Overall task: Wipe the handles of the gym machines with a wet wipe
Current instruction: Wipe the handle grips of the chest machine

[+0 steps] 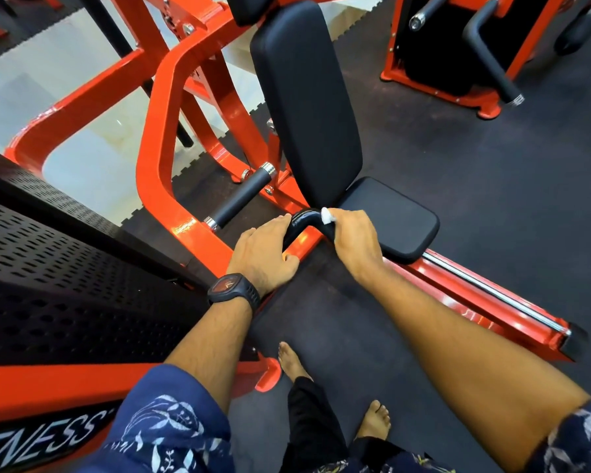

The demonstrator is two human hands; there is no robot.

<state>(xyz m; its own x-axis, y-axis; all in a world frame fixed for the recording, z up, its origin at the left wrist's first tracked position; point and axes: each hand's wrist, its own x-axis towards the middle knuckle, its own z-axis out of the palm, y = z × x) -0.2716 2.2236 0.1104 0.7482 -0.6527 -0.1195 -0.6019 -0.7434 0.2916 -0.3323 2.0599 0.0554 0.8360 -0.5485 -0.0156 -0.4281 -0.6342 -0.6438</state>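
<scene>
A bent black handle (302, 218) sticks out from the red machine frame (154, 145) in front of the seat. My right hand (354, 242) grips its right leg with a white wet wipe (326, 215) wrapped around the bar; a bit of wipe shows above my fingers. My left hand (265, 256), wearing a dark watch, holds the handle's left leg, fingers over the bar and thumb below. A second, straight black handle (241, 198) with chrome ends lies just to the upper left, untouched.
The black back pad (304, 97) and seat pad (389, 220) stand right behind the handle. A perforated black weight shroud (65, 268) fills the left. Another red machine with black handles (488, 52) stands at upper right. My bare feet (292, 361) are on dark rubber flooring.
</scene>
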